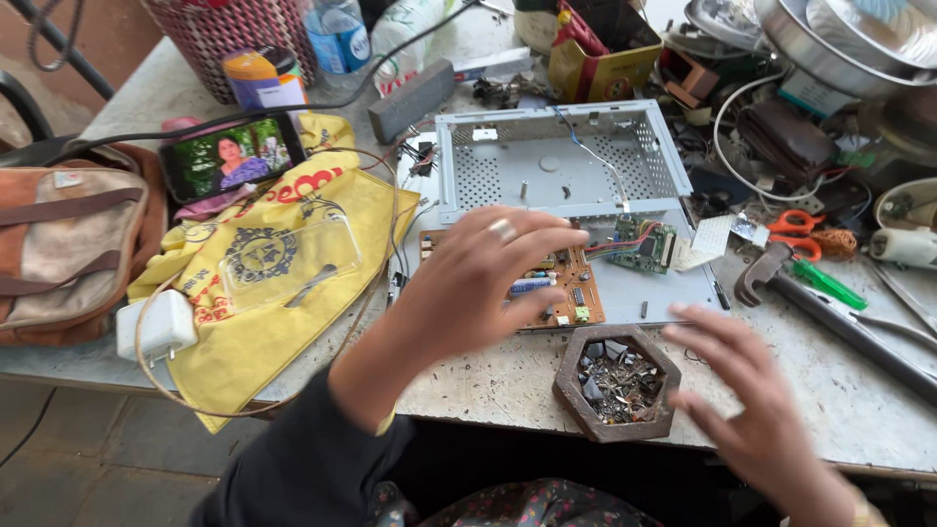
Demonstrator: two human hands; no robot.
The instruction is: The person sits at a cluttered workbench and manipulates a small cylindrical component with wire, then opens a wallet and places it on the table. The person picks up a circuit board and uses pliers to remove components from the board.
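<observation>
— So, where are the hands?
— Left hand [485, 283], fingers spread and holding nothing, hovers over the brown circuit board [561, 288] at centre frame. Right hand [747, 390], also spread and bare, sits lower right beside the hexagonal wooden tray [617, 384] of scraps.
— Any advice?
— I'd lift the board by its edges, minding the wires to the small green board [644, 244] below the metal chassis [556, 161] on the table [839, 390].
</observation>
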